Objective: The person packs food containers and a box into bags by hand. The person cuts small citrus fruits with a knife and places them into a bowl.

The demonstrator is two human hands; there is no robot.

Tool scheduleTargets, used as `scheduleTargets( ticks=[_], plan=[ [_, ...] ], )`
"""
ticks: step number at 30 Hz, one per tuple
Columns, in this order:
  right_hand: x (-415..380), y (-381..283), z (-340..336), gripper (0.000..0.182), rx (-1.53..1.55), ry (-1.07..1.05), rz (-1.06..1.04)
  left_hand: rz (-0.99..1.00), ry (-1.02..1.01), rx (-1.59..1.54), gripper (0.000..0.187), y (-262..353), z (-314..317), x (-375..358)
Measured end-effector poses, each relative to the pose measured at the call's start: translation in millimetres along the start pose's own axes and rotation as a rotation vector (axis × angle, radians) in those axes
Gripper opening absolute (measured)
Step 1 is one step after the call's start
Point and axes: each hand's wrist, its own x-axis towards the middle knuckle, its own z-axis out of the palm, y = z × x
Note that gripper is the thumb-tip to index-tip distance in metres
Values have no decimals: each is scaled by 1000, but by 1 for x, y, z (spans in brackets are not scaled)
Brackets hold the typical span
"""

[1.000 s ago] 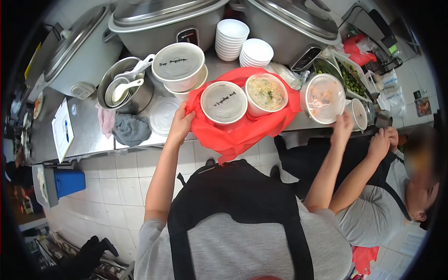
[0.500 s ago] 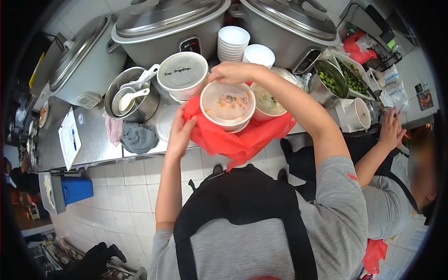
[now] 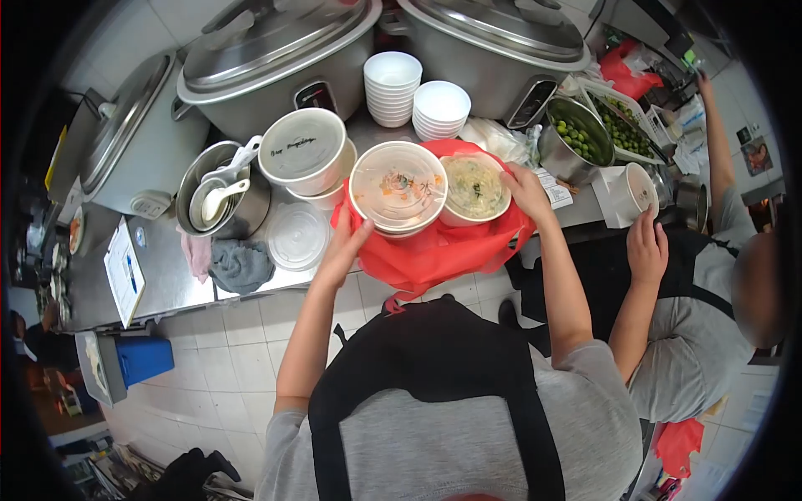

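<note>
A red plastic bag (image 3: 418,264) lies spread around two lidded takeaway bowls at the counter's front edge. The left takeaway bowl (image 3: 398,189) shows orange and white food through its clear lid and appears stacked on another container. Beside it, the right takeaway bowl (image 3: 476,189) holds pale food with green flecks. My left hand (image 3: 341,250) is closed on the bag's left side, against the left bowl. On the opposite side, my right hand (image 3: 528,192) grips the bag's edge next to the right bowl, its fingertips partly hidden.
Stacked lidded tubs (image 3: 302,152), a loose lid (image 3: 299,237) and a pot with ladles (image 3: 219,190) stand left. White bowls (image 3: 393,77) sit behind, before large cookers (image 3: 280,67). At right, a co-worker's hand (image 3: 647,246) touches a white cup (image 3: 628,190) near a pot of green limes (image 3: 578,138).
My right hand has moved from the back of the left bowl to the right side of the bag. The co-worker has one hand at the white cup and the other arm stretched toward the back.
</note>
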Motion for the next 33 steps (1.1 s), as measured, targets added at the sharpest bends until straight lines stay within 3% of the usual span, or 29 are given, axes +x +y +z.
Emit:
scheduleTargets(
  ticks=[2,4,5,6,8,12,14,16,18,20,21,23,26,28,30,31,33],
  plan=[
    [-9,10,-2,26,-29,112,-10,13,-6,25,72,8,-5,14],
    [-3,15,-20,24,-32,454,-107,16,-15,84,64,16,-8,24],
    [7,12,-43,25,-61,308,102,60,61,48,55,18,-5,25],
    [12,8,-45,25,-62,314,112,57,51,51,55,21,-6,26],
    [25,-5,-41,24,-208,484,-282,-69,34,65,50,27,-9,31],
    [45,-45,-81,23,-36,517,-210,54,114,115,49,24,5,36],
    [61,-32,-76,21,-226,437,-294,27,97,108,51,27,10,34],
    [67,-43,-93,21,-168,569,-400,30,97,96,53,35,13,42],
    [63,-51,-103,19,-166,452,-179,172,164,26,59,32,18,41],
    [70,-14,-94,19,-336,246,-127,128,147,5,69,38,23,37],
    [66,-14,-95,19,-332,240,-136,173,138,53,74,38,28,36],
    [50,-23,-101,20,98,170,-26,220,94,210,83,31,29,41],
    [27,-38,-104,16,181,111,-96,184,108,92,76,23,33,53],
    [22,-17,-104,17,224,211,-46,190,88,94,71,22,35,66],
    [24,4,-111,17,422,449,54,193,125,11,68,24,40,80],
    [28,31,-116,15,270,514,30,208,107,47,66,24,40,85],
    [29,54,-123,14,334,531,36,194,108,53,65,25,44,94]
  ],
)
